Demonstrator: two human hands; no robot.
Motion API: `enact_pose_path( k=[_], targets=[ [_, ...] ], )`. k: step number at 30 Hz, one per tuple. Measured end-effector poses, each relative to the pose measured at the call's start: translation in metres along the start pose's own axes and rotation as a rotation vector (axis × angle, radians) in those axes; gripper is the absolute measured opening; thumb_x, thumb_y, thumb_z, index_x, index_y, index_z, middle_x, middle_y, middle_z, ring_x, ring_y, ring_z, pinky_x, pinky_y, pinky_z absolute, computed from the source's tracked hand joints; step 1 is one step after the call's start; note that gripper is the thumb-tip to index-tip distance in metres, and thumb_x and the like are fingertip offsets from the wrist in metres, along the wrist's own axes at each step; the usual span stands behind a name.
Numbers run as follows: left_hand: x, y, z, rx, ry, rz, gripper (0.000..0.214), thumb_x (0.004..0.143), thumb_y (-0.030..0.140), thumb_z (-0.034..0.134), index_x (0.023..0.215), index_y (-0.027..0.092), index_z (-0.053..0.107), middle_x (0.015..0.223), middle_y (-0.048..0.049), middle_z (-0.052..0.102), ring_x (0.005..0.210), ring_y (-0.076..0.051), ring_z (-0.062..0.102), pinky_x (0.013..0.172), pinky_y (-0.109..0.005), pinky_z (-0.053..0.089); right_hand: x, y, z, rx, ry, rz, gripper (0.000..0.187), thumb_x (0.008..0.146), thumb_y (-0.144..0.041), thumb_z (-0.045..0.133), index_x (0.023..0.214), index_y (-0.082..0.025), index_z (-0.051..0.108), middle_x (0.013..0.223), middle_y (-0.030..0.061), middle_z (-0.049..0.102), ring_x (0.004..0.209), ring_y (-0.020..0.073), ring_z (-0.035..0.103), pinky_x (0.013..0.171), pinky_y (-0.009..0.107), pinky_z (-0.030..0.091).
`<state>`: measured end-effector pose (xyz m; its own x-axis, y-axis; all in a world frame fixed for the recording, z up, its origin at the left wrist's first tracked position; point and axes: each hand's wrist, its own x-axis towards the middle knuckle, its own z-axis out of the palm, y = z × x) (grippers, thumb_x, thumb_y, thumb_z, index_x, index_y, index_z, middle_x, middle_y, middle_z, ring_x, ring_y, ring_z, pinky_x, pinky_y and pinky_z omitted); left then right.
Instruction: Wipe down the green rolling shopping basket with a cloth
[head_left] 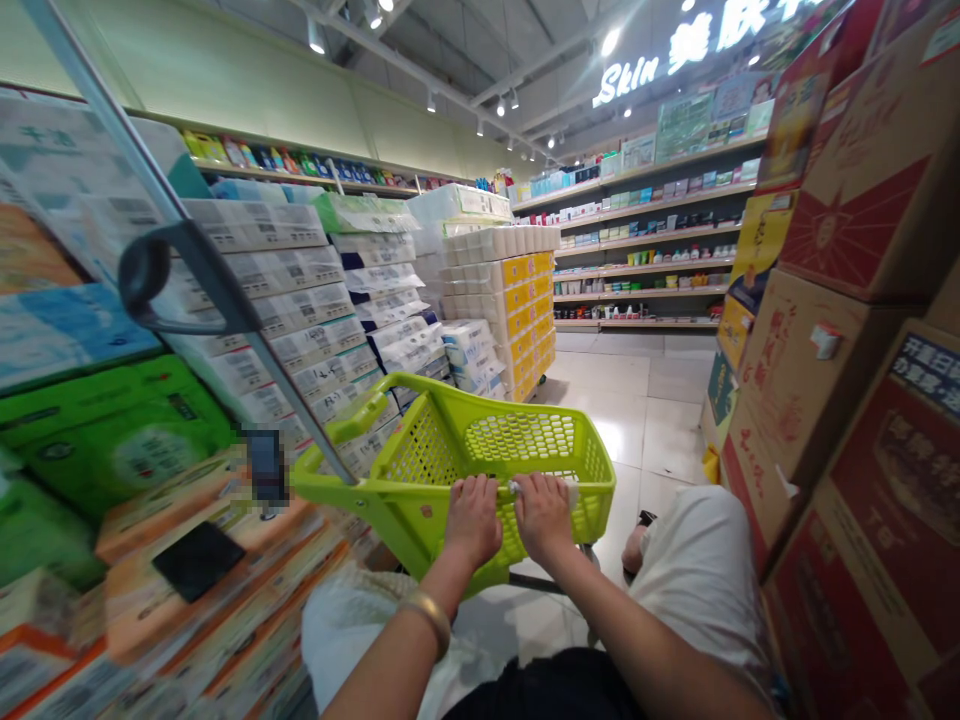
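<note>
Head view: my left hand (474,520) and right hand (544,512) are both curled closed over the near rim of the green cart (420,510). To hold it well, I'd judge, both hands should press evenly so the cart doesn't swivel. Its basket (517,467) opens just beyond my knuckles, while the handle (361,416) sits off to the left, apart from both hands.

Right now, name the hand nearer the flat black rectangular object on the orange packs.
Left. The left hand is on the green plastic cart's rim, right of the black object; the right hand, farther right along it.
</note>
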<state>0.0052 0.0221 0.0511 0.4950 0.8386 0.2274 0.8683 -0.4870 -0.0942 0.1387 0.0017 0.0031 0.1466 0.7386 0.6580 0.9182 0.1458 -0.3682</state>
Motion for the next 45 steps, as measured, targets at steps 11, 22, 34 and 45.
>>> enact_pose_path(
  k=[11, 22, 34, 45],
  targets=[
    [-0.002, -0.002, 0.002, -0.021, 0.021, 0.027, 0.041, 0.072, 0.02, 0.054, 0.112, 0.019, 0.049, 0.109, -0.0094, 0.054, 0.108, -0.027, 0.044, 0.102, -0.042, 0.025, -0.015, 0.075, -0.025, -0.042, 0.061, -0.015, 0.026, 0.088, -0.017, 0.043, 0.106, -0.021, 0.061, 0.093, 0.0043, 0.062, 0.09, 0.0196, 0.051, 0.089, 0.033, 0.029],
    [-0.001, -0.001, 0.001, -0.017, 0.003, 0.019, 0.037, 0.072, 0.02, 0.054, 0.109, 0.02, 0.049, 0.109, -0.0088, 0.054, 0.108, -0.027, 0.043, 0.102, -0.043, 0.026, -0.003, 0.01, -0.005, 0.034, 0.017, -0.085, 0.022, 0.087, -0.019, 0.047, 0.104, -0.024, 0.061, 0.092, 0.0042, 0.062, 0.089, 0.021, 0.048, 0.089, 0.034, 0.028],
    [-0.001, 0.004, -0.001, -0.012, 0.022, 0.033, 0.037, 0.071, 0.021, 0.054, 0.107, 0.017, 0.051, 0.107, -0.0101, 0.054, 0.105, -0.027, 0.044, 0.101, -0.043, 0.027, -0.015, 0.067, -0.024, -0.06, 0.091, 0.047, 0.024, 0.088, -0.018, 0.043, 0.101, -0.021, 0.062, 0.091, 0.005, 0.062, 0.089, 0.0207, 0.051, 0.088, 0.035, 0.029],
    [0.001, 0.005, -0.002, -0.005, -0.011, 0.074, 0.044, 0.071, 0.021, 0.054, 0.114, 0.017, 0.048, 0.114, -0.011, 0.053, 0.109, -0.027, 0.043, 0.102, -0.043, 0.027, -0.002, 0.023, -0.01, -0.026, -0.011, -0.133, 0.022, 0.09, -0.021, 0.046, 0.105, -0.024, 0.06, 0.091, 0.0038, 0.063, 0.088, 0.0199, 0.051, 0.086, 0.033, 0.029]
  ],
)
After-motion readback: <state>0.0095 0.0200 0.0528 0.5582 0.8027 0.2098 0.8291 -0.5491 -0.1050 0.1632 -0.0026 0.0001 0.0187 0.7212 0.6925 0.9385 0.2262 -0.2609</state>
